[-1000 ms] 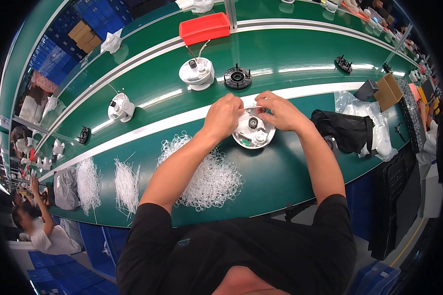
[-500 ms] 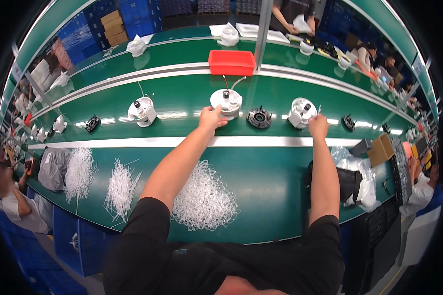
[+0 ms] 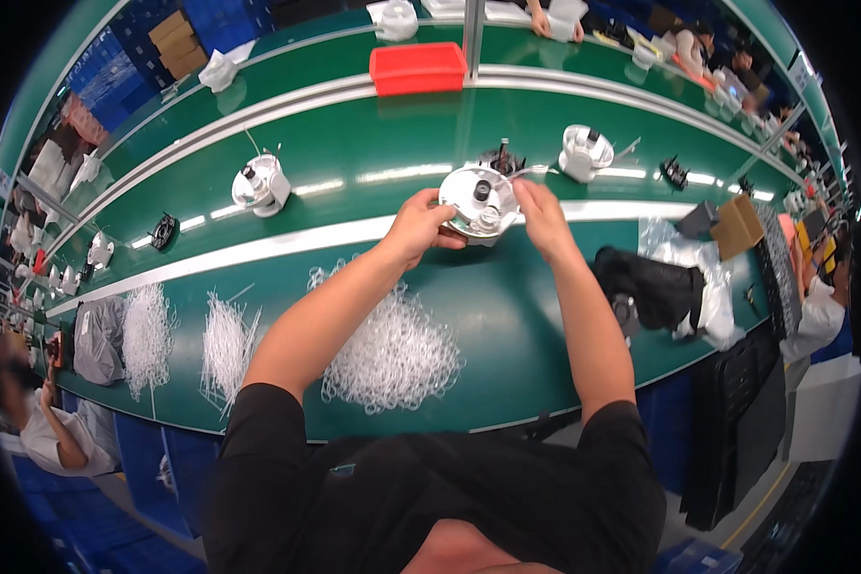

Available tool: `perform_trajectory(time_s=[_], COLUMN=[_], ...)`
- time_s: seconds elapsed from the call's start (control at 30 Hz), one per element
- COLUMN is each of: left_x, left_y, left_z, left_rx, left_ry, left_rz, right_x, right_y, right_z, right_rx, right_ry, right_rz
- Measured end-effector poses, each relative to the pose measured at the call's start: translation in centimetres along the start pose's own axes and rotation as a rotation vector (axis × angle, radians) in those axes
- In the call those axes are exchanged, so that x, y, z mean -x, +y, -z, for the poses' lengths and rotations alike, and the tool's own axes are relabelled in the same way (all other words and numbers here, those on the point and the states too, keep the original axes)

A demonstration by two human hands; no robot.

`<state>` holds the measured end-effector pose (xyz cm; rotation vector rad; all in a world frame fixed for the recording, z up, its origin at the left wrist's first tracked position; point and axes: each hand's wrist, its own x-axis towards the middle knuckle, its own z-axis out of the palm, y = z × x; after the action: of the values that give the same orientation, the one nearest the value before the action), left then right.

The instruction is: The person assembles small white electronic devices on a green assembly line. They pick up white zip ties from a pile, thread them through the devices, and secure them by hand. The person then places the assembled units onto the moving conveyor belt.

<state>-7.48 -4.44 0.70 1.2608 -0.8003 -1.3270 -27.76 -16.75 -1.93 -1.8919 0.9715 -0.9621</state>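
My left hand [image 3: 421,230] grips the left rim of a round white plastic appliance housing [image 3: 475,222], thumb on top and fingers below. A short black cylinder [image 3: 482,189] stands up inside it. At the housing's right rim, my right hand [image 3: 543,218] has its fingers drawn together beside the white wires [image 3: 536,171]; what they pinch, if anything, is hidden. The housing is held above the pale strip at the belt's near edge. Just behind it sits a black ringed part [image 3: 503,159], partly covered.
Similar white housings stand on the green belt, left [image 3: 261,185] and right [image 3: 585,153]. A red bin [image 3: 418,69] sits beyond. On the near table lie heaps of clear plastic loops [image 3: 392,354], bundles of white strips [image 3: 228,346] and a black bag [image 3: 651,290]. A co-worker's hands [image 3: 542,24] show opposite.
My left hand has brought the white housing nearer to me and slightly right. My right hand has left the right-hand housing and come over to this one. The view has shifted.
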Motion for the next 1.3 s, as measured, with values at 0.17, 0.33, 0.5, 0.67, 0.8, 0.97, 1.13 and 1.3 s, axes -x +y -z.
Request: perform_trajectory(time_s=[0.17, 0.33, 0.5, 0.67, 0.8, 0.97, 1.13, 1.3], left_x=[3.7, 5.3, 5.1, 5.0, 6.6, 6.6, 6.1, 5.5], left_y=[-2.1, -3.7, -0.9, 0.4, -0.9, -1.3, -1.9, 0.6], left_z=[-0.5, -1.7, 2.3, 7.1, 5.1, 3.4, 4.6, 5.2], left_rx=[-0.115, -0.173, -0.726, -1.085, -1.381, -1.619, -1.432, -0.942], left_ry=[-0.219, -0.293, 0.000, 0.108, -0.109, -0.237, -0.226, -0.143], left_rz=[0.107, 0.144, -0.095, -0.170, -0.127, -0.062, -0.170, -0.155], right_x=[4.8, 7.3, 7.7, 7.6, 7.6, 7.5, 7.4, 7.3], right_y=[-2.5, -3.1, -3.4, -3.0, -3.2, -2.9, -3.0, -3.5], right_z=[0.5, 0.8, 1.3, 0.8, 0.4, 0.2, 0.2, 0.3], right_rx=[-0.096, -0.150, -0.261, -0.195, -0.174, -0.180, -0.165, -0.095], right_ry=[0.020, -0.088, -0.041, -0.033, -0.072, -0.053, -0.066, -0.106], right_rz=[0.083, 0.034, -0.082, -0.048, -0.067, -0.034, -0.025, 0.021])
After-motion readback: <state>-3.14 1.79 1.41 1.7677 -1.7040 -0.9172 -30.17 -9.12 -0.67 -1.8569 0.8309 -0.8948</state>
